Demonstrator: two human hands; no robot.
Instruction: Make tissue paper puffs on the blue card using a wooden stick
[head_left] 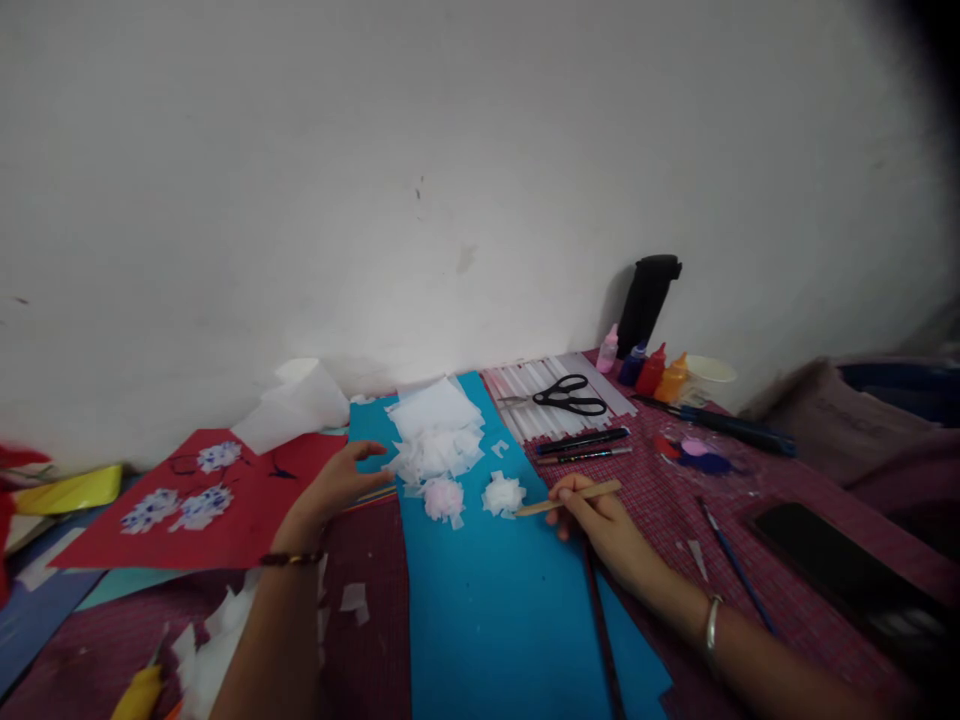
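White wall backs a table under a maroon checked cloth, with one blue paper sheet laid down its middle and one red sheet to the left. On the blue sheet lie one pile of white tissue pieces and two tissue puffs, one pink and one white. Farther back are one pair of black scissors, two dark pens and four small colour bottles in a row beside one black flask and one white cup.

The left hand lies low at the blue sheet's left edge, fingers loose and spread, holding nothing, its fingertips just beside the tissue pile. The right hand reaches in from the lower right, wrist near the cloth, fingers pinched around one wooden stick. The stick lies nearly flat across the blue sheet's right edge, its far tip just beside the white puff.

Bare blue paper stretches toward the viewer. A thin brush and a black phone lie to the right of the forearm.
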